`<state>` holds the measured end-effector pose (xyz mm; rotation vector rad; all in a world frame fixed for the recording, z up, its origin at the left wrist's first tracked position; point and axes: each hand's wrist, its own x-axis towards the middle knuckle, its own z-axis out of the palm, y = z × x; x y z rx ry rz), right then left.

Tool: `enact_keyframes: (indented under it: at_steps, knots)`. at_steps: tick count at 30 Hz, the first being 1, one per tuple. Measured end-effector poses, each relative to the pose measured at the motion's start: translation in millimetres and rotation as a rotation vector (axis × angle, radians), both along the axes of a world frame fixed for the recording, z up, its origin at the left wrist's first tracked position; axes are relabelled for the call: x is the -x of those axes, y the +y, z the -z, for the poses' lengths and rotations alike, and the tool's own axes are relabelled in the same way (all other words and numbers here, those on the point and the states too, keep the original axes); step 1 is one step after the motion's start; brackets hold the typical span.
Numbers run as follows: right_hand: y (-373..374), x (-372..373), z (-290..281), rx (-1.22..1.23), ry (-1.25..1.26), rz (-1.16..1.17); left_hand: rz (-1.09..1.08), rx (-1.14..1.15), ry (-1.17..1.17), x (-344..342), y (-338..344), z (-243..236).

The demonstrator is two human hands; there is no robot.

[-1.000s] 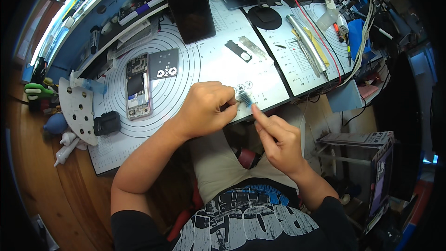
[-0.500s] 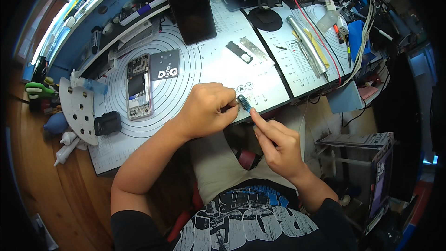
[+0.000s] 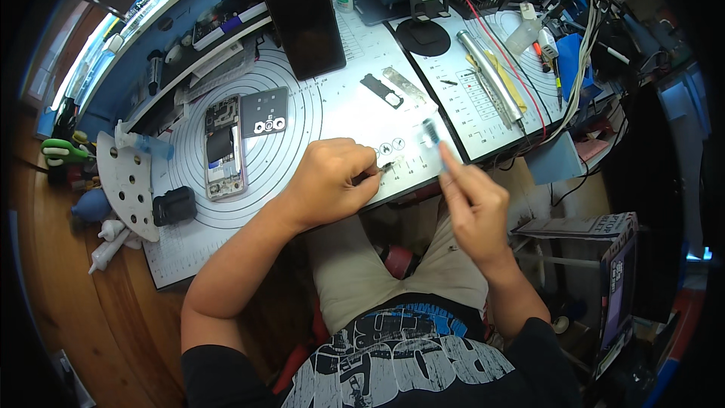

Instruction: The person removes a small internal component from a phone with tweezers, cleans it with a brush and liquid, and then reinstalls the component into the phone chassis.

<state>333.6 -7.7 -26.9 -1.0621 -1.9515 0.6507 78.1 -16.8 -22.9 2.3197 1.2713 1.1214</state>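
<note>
My left hand rests near the mat's front edge, its fingers pinched on a small dark part whose tip sticks out by the thumb. What kind of part it is, I cannot make out. To its right and slightly raised, my right hand grips a small brush with dark bristles, smeared by motion. The brush head is apart from the small part. Left of my hands lies an opened phone with its inner boards exposed. Its dark back cover, with camera rings, lies beside it.
A tablet-like dark screen stands behind. A black bracket and a thin strip lie on the white mat. A silver soldering-iron-like tube and cables sit right. At left are a perforated holder and a black block.
My right hand has moved the brush up and to the right, away from the small part. My left hand stays nearly in place, still pinching the part.
</note>
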Motion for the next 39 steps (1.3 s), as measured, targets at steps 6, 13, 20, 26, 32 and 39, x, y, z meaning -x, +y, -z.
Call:
enact_keyframes:
  at_steps: [6,13,20,26,32,39]
  knots:
    - [71,-16,-8,-0.036,-0.117,0.316,-0.094,-0.049,-0.062,9,5,-7]
    - [96,-16,-10,-0.23,-0.342,0.383,-0.106,-0.205,-0.108,10,4,-13]
    - [229,-63,-14,-0.353,-0.105,0.648,-0.174,-0.147,-0.179,13,8,-14]
    - [271,-68,-5,-0.216,-0.02,0.62,-0.365,0.026,-0.361,18,10,-14]
    - [261,-63,-13,-0.262,0.107,0.295,-0.139,0.079,-0.132,19,13,-6]
    - [133,-15,-41,-0.684,-0.295,-0.274,-0.109,0.061,0.0,19,12,0]
